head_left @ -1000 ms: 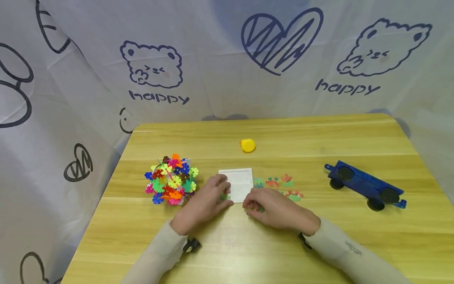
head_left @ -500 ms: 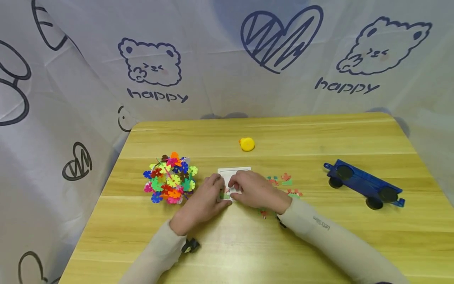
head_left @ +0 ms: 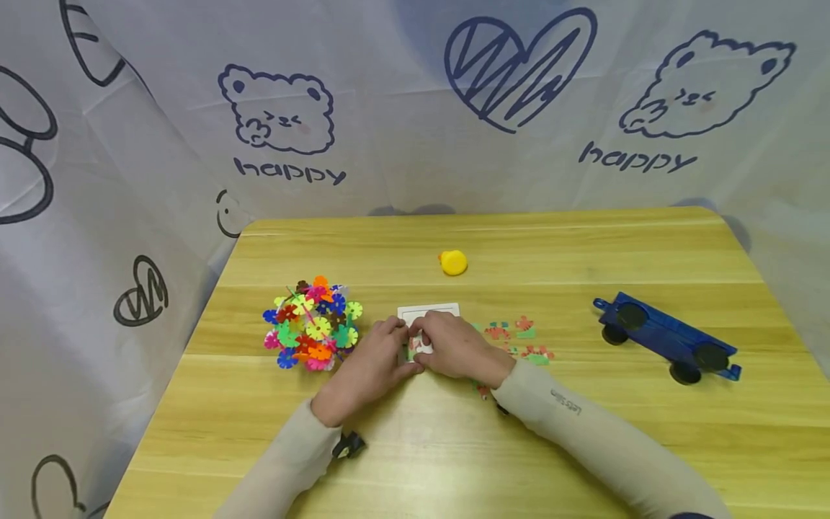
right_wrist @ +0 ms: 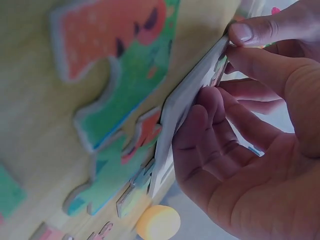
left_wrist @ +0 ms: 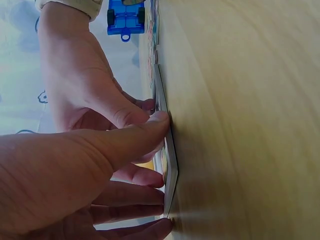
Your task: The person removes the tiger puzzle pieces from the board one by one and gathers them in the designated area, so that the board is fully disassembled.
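A white puzzle frame (head_left: 428,311) lies mid-table, much of it covered by the hands. My left hand (head_left: 369,371) holds its left side, the thumb at the near edge and the fingers along the side, as the left wrist view also shows. My right hand (head_left: 454,346) is over the frame with thumb and fingers curled together, pinching a small puzzle piece mostly hidden beneath them. Green and pinkish picture parts (head_left: 415,347) show between the two hands. Loose red-and-green puzzle pieces (head_left: 537,355) lie flat to the right of the frame; one large piece (right_wrist: 135,85) looms in the right wrist view.
A cluster of colourful flower-shaped discs (head_left: 314,328) stands left of the left hand. Behind the frame sits a yellow toy duck (head_left: 454,263). A blue toy vehicle (head_left: 668,337) with black wheels lies at the right. White printed cloth (head_left: 389,108) hangs behind the table (head_left: 551,238).
My right hand has moved left from beside the frame's right edge to over the frame, close to the left hand. The left hand has stayed at the frame's left side.
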Action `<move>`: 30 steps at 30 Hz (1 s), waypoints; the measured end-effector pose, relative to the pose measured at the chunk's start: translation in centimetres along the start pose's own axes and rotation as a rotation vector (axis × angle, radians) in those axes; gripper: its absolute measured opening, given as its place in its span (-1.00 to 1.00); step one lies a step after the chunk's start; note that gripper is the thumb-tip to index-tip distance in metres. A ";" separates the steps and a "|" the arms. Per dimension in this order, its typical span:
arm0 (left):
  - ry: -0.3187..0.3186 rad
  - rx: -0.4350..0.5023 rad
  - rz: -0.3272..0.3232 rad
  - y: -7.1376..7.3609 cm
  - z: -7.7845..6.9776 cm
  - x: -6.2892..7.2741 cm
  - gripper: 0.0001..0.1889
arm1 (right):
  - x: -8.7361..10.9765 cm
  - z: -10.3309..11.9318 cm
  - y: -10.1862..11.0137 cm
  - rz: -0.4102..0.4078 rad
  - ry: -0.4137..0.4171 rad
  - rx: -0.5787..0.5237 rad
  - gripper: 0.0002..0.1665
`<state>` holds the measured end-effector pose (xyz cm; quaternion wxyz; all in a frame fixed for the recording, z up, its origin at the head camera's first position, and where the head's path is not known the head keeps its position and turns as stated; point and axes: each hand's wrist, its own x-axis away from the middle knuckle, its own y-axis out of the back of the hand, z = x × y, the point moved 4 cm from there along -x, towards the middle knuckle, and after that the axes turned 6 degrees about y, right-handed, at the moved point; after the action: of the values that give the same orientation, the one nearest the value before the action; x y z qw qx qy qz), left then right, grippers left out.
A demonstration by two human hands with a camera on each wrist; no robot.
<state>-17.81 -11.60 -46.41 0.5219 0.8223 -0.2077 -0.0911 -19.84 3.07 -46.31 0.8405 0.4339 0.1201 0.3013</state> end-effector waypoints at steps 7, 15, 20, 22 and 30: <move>-0.006 0.007 -0.017 0.0 0.1 0.0 -0.46 | -0.3 -0.2 0.1 0.023 0.005 -0.045 -0.64; -0.031 -0.014 -0.041 -0.1 0.2 -0.1 -0.49 | -0.4 -1.0 0.4 0.033 -0.003 -0.238 -0.69; -0.034 -0.028 -0.039 -0.1 0.2 -0.1 -0.48 | 0.0 -1.1 0.4 0.005 0.019 -0.305 -0.79; -0.032 -0.031 -0.034 -0.2 0.2 -0.1 -0.47 | 0.3 -1.1 0.5 -0.014 0.021 -0.313 -0.81; -0.014 -0.023 -0.006 -0.3 0.0 0.0 -0.46 | 2.9 -2.3 2.9 -0.122 0.006 -0.332 -0.83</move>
<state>-17.74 -11.46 -46.64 0.5297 0.8162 -0.2076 -0.1008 -19.78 7.59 -45.20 0.9170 0.2801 0.0975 0.2668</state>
